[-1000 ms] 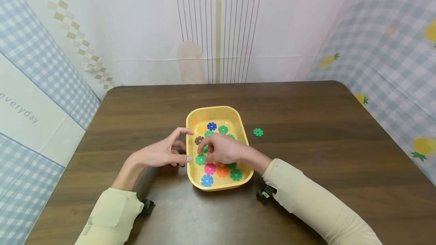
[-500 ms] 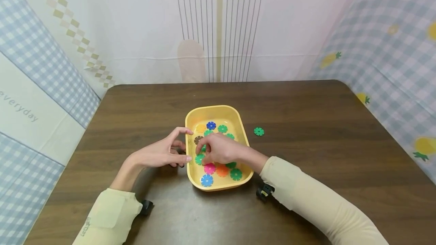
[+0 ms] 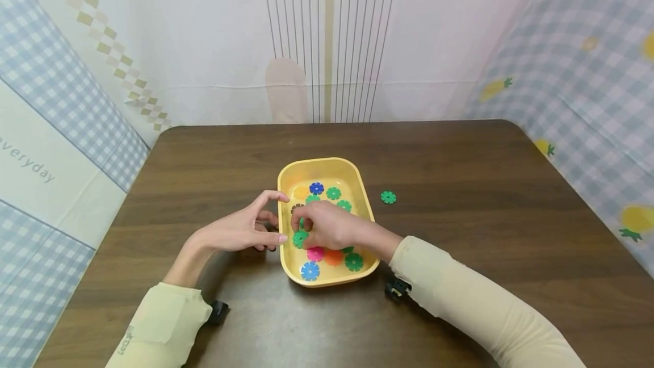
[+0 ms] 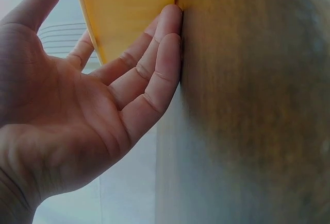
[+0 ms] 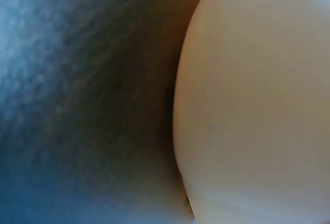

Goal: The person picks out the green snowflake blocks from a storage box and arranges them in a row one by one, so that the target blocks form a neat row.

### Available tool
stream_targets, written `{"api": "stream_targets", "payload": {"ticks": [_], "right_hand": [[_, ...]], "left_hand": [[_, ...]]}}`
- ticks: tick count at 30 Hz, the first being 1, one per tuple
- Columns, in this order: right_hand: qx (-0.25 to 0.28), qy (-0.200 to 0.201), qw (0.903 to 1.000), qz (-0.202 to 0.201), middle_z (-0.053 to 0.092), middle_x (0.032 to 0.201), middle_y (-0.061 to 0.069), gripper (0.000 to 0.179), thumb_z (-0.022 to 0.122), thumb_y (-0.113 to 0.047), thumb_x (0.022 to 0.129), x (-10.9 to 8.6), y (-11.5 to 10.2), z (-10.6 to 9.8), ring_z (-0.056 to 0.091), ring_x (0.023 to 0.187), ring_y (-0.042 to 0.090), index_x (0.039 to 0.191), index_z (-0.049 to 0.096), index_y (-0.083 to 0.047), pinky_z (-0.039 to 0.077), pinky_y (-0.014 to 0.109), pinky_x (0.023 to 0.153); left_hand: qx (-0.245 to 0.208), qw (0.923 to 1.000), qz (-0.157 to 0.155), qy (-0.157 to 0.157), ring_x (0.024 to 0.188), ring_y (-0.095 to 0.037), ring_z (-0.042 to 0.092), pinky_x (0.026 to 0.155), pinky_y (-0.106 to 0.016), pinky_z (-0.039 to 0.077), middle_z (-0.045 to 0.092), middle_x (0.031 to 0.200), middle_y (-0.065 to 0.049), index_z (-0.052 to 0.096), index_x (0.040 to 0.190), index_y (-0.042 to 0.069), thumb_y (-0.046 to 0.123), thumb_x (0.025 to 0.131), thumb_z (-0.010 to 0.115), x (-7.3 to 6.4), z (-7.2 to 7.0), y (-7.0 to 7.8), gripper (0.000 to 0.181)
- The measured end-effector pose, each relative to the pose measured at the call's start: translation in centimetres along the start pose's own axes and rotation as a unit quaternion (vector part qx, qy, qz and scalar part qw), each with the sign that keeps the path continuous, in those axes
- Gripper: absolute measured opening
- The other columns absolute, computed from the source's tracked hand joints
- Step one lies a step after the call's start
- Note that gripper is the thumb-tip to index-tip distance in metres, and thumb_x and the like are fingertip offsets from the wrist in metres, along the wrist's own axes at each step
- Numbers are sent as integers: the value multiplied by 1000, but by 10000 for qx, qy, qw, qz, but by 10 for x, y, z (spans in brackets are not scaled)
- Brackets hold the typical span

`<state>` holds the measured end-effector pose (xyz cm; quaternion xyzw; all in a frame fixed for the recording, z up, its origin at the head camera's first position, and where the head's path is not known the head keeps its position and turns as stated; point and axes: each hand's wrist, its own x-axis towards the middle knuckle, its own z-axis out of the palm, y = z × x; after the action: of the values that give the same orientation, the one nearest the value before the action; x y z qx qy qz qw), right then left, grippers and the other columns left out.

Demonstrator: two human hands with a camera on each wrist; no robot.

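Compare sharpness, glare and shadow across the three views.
Head: tray and discs fairly clear, pale sheen on the near part of the table, dark shadow by the left hand; left wrist: creases on that hand clear, table grain soft; right wrist: mostly blurred, a pale rounded shape too indistinct to name.

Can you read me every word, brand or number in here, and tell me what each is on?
"everyday": white panel at picture left, first letter partly cut off.
Small dark marking on left sleeve: too blurred to read.
None seen on yellow tray or discs.
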<state>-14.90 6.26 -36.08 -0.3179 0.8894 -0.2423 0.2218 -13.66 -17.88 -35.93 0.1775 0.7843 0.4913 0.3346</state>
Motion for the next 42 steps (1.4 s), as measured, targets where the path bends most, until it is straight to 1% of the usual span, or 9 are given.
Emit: {"api": "stream_targets", "payload": {"ticks": [4, 9, 12, 16, 21, 24, 28, 33, 42], "right_hand": [[-164, 22, 9995, -285, 63, 84, -2, 25, 83, -15, 92, -3, -1, 0, 58, 81, 15, 108, 65, -22, 48, 28, 74], [-136, 41, 9991, -396, 63, 80, -3, 25, 83, -16, 93, -5, 0, 1, 59, 74, 14, 111, 67, -23, 48, 26, 69], [93, 34, 9992, -386, 65, 80, -4, 25, 83, -15, 93, -6, 1, 0, 60, 72, 13, 113, 69, -22, 49, 25, 68], [676, 123, 9973, -245, 66, 79, -3, 26, 83, -12, 92, -7, 3, -6, 59, 70, 13, 114, 72, -20, 49, 25, 64], [1502, 386, 9879, -82, 68, 81, 2, 26, 83, -10, 91, -10, 7, -20, 57, 58, 16, 114, 74, -18, 50, 26, 56], [1958, 474, 9795, -45, 69, 81, 10, 24, 81, -8, 93, -13, 11, -28, 54, 51, 19, 115, 74, -16, 48, 27, 52], [2369, 562, 9699, 69, 69, 85, 21, 26, 78, -8, 95, -19, 15, -37, 55, 51, 18, 120, 72, -13, 46, 28, 51], [2732, 679, 9595, 88, 69, 91, 29, 30, 76, -5, 96, -26, 21, -44, 56, 52, 17, 125, 69, -11, 49, 32, 52], [2866, 1034, 9524, 109, 70, 94, 30, 33, 78, -5, 94, -38, 30, -55, 56, 54, 18, 126, 71, -8, 49, 27, 50]], "left_hand": [[1, 10000, 27, -4, 92, -29, 73, 83, -40, 59, 60, 131, -22, 23, 152, 24, 35, 97, 77, 0, 0, 0, 78], [29, 10000, 13, -11, 93, -29, 73, 84, -40, 59, 60, 132, -22, 22, 153, 24, 36, 98, 77, 0, 0, 0, 79], [15, 10000, 11, -17, 93, -28, 73, 84, -40, 59, 60, 132, -22, 22, 153, 24, 36, 98, 77, 0, 0, -1, 79], [-22, 10000, -26, -4, 93, -29, 72, 84, -39, 58, 60, 132, -21, 22, 153, 25, 35, 98, 77, -1, 1, -2, 78], [-57, 10000, -55, 11, 94, -28, 72, 85, -38, 58, 60, 132, -21, 22, 153, 26, 35, 98, 77, 0, 2, -2, 78], [-70, 10000, -65, 13, 94, -28, 72, 85, -38, 58, 60, 133, -21, 22, 153, 26, 35, 97, 77, 0, 2, -1, 79], [-68, 9999, -97, 3, 95, -28, 72, 86, -38, 58, 59, 134, -22, 22, 153, 26, 34, 98, 76, 0, 2, 0, 78], [-4, 9999, -123, 12, 95, -28, 72, 86, -39, 58, 58, 135, -22, 22, 154, 26, 32, 100, 74, 1, 2, 0, 75], [29, 9999, -118, 33, 93, -28, 71, 85, -38, 58, 60, 131, -21, 22, 153, 25, 32, 99, 76, 0, 2, 0, 77]]}}
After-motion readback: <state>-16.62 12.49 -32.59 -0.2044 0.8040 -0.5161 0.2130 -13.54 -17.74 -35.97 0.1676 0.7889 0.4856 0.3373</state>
